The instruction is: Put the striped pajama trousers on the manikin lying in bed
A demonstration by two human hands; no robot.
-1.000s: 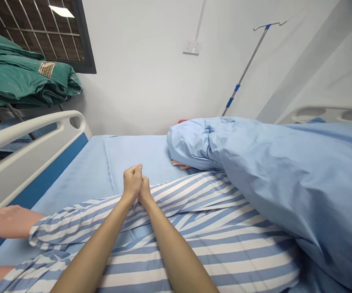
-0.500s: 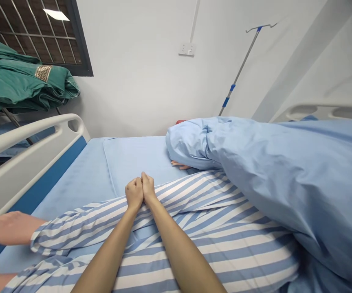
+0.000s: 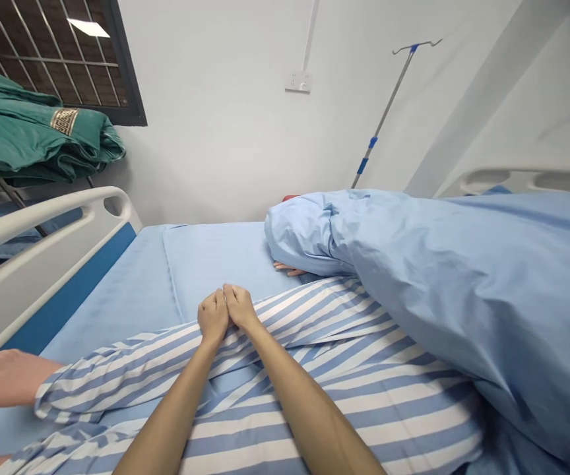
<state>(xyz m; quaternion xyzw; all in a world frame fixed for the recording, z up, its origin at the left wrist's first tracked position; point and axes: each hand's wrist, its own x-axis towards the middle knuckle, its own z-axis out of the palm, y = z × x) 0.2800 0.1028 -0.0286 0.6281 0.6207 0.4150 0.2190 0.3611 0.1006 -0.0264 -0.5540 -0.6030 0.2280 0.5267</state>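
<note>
Blue-striped trousers [image 3: 364,389] encase legs [image 3: 28,379] under left hand [image 3: 212,315] and right hand [image 3: 240,306], grip clenched, contents hidden.

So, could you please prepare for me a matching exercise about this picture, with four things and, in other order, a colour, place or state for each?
Column one
1. Left hand and right hand
2. Trousers
3. Hooked pole
4. Green cloth

Column two
A. Grey metal with blue fittings
B. At the picture's left edge, partly in front of the barred window
C. Fingers curled, side by side
D. Blue and white stripes

Right pairs: 1-C, 2-D, 3-A, 4-B
</note>
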